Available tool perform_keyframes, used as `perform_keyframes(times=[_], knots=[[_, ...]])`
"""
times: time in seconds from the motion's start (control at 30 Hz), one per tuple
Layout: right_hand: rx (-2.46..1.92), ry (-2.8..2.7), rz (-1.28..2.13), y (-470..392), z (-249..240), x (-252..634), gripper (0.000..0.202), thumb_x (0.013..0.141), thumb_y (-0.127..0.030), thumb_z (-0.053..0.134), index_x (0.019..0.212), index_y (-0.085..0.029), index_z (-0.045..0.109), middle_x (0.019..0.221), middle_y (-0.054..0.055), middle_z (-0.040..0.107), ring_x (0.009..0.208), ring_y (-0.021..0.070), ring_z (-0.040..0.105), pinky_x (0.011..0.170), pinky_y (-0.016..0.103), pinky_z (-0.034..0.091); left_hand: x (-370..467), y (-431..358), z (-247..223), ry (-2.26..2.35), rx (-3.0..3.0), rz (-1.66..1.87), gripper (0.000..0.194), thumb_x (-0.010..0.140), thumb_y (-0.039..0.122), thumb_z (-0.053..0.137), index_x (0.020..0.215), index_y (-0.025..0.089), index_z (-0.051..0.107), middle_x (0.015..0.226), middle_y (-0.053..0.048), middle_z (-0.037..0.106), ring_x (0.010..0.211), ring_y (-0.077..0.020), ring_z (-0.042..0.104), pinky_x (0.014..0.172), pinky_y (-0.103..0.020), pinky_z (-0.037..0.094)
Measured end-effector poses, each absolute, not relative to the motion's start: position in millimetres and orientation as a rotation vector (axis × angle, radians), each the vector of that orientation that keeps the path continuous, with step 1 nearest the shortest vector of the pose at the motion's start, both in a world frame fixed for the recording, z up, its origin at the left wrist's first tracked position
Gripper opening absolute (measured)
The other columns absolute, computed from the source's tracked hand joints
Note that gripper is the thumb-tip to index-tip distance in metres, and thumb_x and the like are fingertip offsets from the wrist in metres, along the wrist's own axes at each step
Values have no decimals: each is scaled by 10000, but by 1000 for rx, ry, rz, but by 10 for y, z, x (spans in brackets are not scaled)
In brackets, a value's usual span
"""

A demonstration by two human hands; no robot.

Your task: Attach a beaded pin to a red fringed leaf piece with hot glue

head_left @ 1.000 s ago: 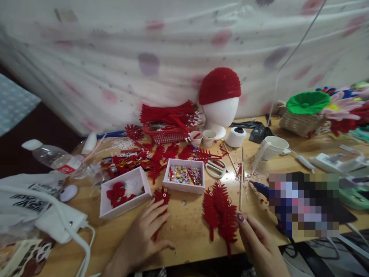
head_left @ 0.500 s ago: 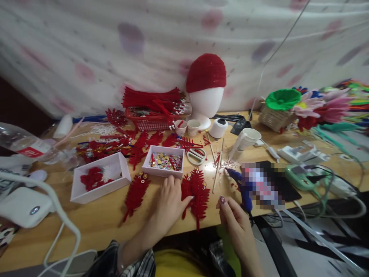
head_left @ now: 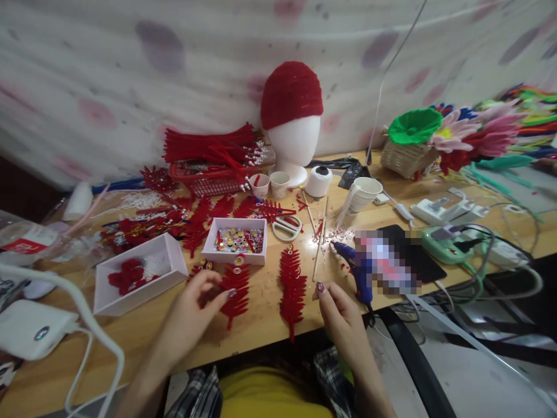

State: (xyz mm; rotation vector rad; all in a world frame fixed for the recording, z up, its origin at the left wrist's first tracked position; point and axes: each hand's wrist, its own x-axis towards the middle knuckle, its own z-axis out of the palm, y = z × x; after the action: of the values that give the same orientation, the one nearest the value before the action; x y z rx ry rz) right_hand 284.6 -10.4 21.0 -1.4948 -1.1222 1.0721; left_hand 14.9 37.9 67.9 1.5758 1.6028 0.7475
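Note:
My left hand (head_left: 194,310) is beside a red fuzzy leaf (head_left: 237,290) with small round beads at its top. Its thumb tip lies over the leaf's left edge, fingers apart, gripping nothing I can see. Behind that hand another red leaf is mostly hidden, with its bead tip (head_left: 204,265) showing. To the right, a third red leaf (head_left: 292,290) with beads lies on the table. Over the table's front edge my right hand (head_left: 343,319) is closed, thumb against forefinger; whatever is pinched there is too small to make out. A white box of colourful beads (head_left: 235,258) stands behind the leaves.
At left is a white box (head_left: 141,296) with red pieces. A blue glue gun (head_left: 359,273) lies right, by a black tablet (head_left: 418,252). Scissors (head_left: 287,227), sticks (head_left: 321,244), paper cups (head_left: 365,194) and a foam head (head_left: 292,139) stand or lie behind. Cables hang at right.
My left hand has moved left and toward me from the bead box. One of the two overlapping leaves now lies apart, further left. My right hand stays pinched. The view has shifted slightly.

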Motion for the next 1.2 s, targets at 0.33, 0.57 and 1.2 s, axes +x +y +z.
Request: perform_keyframes(times=[0.33, 0.57, 1.2], knots=[[-1507, -1133, 1053, -46, 216, 2799, 389, 945, -545, 475, 779, -202, 555, 557, -73, 309, 491, 93, 278, 435, 230, 202, 214, 352, 625, 1848, 1959, 604, 242, 887, 408, 480, 860, 215, 625, 859, -60, 690, 756, -230, 659, 703, -349, 514], [-1540, -1082, 1016, -148, 286, 2788, 406, 915, -559, 508, 737, -197, 555, 553, -68, 325, 483, 88, 273, 414, 215, 196, 1129, 439, 499, 1497, 2084, 250, 224, 876, 349, 598, 779, 177, 704, 750, -73, 744, 741, -255, 696, 688, -342, 492], [-1509, -1066, 1048, -67, 296, 2727, 407, 899, -583, 532, 739, -209, 554, 532, -70, 321, 474, 97, 263, 412, 225, 204, 594, 351, 808, 1311, 1908, 575, 173, 880, 265, 512, 747, 221, 612, 702, 11, 699, 594, -147, 627, 604, -236, 479]])
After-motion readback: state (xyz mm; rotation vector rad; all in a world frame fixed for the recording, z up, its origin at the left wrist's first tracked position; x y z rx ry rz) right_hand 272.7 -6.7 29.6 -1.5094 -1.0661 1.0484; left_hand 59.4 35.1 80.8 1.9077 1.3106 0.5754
